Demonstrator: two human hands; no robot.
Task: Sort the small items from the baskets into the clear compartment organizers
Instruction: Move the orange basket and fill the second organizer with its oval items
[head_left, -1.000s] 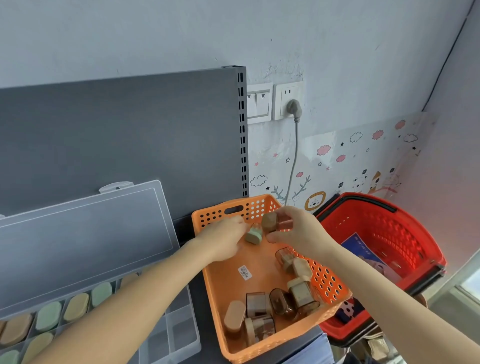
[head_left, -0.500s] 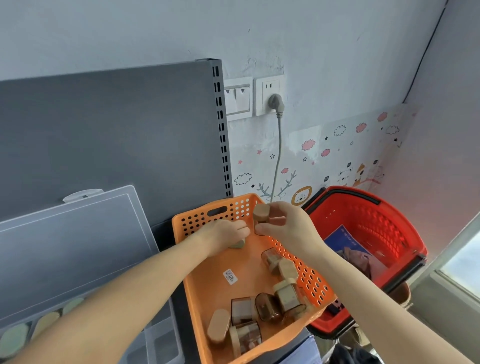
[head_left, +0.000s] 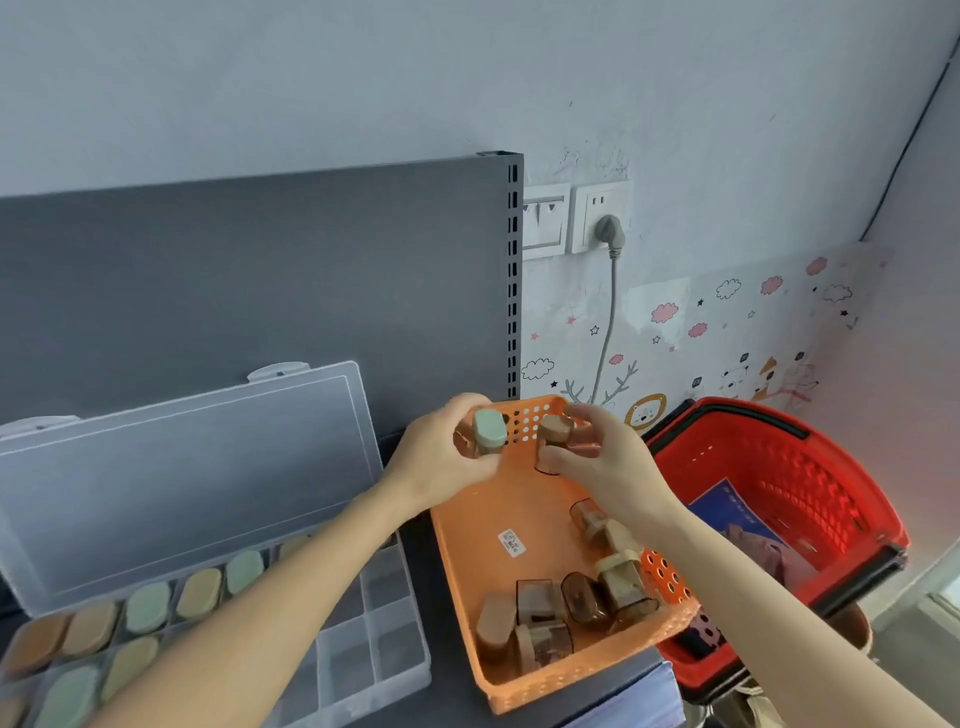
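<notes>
The left hand (head_left: 441, 462) curls round a green-capped jar (head_left: 489, 434), and the right hand (head_left: 610, 465) pinches a tan-capped jar (head_left: 555, 431). The 2 are held side by side above the far end of the orange basket (head_left: 483, 525). More jars (head_left: 582, 603) lie at its near end. The organizer (head_left: 384, 597), lid up, sits on the desk (head_left: 436, 587) just left of the basket, its left compartments filled. A red basket (head_left: 810, 467) stands to the right.

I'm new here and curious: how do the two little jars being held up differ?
Lid colour: the green-lidded jar is capped pale green, the tan-lidded jar light brown. Holder: the left hand holds the green-lidded jar, the right hand the tan-lidded jar. Both are small and held side by side above the orange basket's far end.
</notes>
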